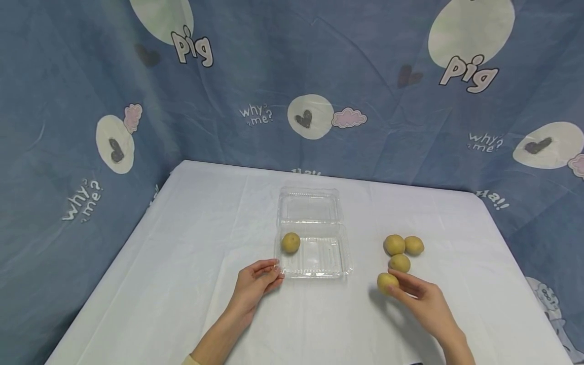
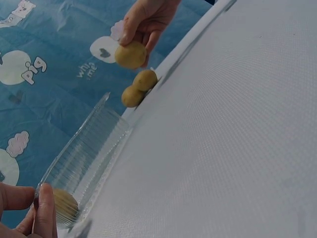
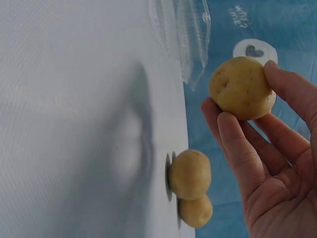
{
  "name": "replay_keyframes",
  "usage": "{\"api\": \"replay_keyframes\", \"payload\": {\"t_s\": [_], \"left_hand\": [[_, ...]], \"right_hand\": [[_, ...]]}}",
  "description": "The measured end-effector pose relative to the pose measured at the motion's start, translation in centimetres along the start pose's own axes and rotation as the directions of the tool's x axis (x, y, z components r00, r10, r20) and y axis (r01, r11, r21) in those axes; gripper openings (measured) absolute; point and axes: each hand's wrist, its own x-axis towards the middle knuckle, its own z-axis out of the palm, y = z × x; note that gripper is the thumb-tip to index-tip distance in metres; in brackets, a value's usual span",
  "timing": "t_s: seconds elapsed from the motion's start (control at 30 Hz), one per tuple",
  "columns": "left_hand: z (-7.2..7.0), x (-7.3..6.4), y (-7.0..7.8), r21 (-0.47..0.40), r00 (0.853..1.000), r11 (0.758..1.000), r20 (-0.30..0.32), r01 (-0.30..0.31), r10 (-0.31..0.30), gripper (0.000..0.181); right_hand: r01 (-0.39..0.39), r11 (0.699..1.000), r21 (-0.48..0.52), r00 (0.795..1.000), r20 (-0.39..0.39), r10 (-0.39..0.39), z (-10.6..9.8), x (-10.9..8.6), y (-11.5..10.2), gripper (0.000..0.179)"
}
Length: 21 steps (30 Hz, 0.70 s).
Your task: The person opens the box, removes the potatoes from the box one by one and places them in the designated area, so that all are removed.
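Blue printed fabric (image 1: 237, 147) is hung along the far, left and right sides of a table (image 1: 150, 284) covered in white. Near the middle of the table a clear plastic container (image 1: 315, 275) is set, its lid (image 1: 310, 208) folded back to the far side; its near left corner is pinched between the thumb and fingers of the left hand (image 1: 255, 284). To the right, the held potato (image 1: 388, 283) is gripped between the thumb and fingertips of the right hand (image 1: 422, 301), which are parted only as wide as the potato itself. It is raised off the table, on the near side of three loose potatoes (image 1: 394, 245). One further potato (image 1: 290, 243) is seated at the left of the container's base.

For careful handling, a light fingertip hold would be best used, with the potato lowered fully before being released, so that rolling is avoided. The thin plastic should be steadied without being squeezed, as it could probably be bent easily.

Smooth, yellow-tan skin is seen on the held potato, its rounded form marked by a shallow dimple and small dark specks.
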Motion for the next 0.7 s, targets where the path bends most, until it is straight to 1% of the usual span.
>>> {"api": "replay_keyframes", "payload": {"t_s": [0.1,0.23,0.37,0.57,0.7], "left_hand": [[0.0,0.0,0.0,0.000,1.000,1.000,-0.001,-0.002,0.002,0.034],[0.0,0.1,0.0,-0.005,1.000,1.000,-0.001,-0.004,0.004,0.033],[0.0,0.1,0.0,-0.011,1.000,1.000,-0.001,-0.002,0.002,0.033],[0.0,0.1,0.0,-0.011,1.000,1.000,0.002,-0.001,0.001,0.034],[0.0,0.0,-0.1,-0.009,1.000,1.000,0.003,-0.001,0.001,0.034]], "right_hand": [[-0.019,1.000,-0.002,1.000,-0.005,0.019,-0.2,-0.1,0.0,0.041],[-0.024,1.000,0.004,1.000,-0.010,0.024,-0.4,-0.2,0.0,0.041],[-0.034,0.999,-0.013,0.999,-0.018,0.034,-0.7,-0.3,-0.1,0.041],[-0.097,0.994,-0.049,0.995,-0.030,0.095,-1.5,-0.4,-0.1,0.045],[-0.122,0.991,-0.063,0.992,-0.038,0.120,-2.0,-0.4,0.0,0.047]]}}
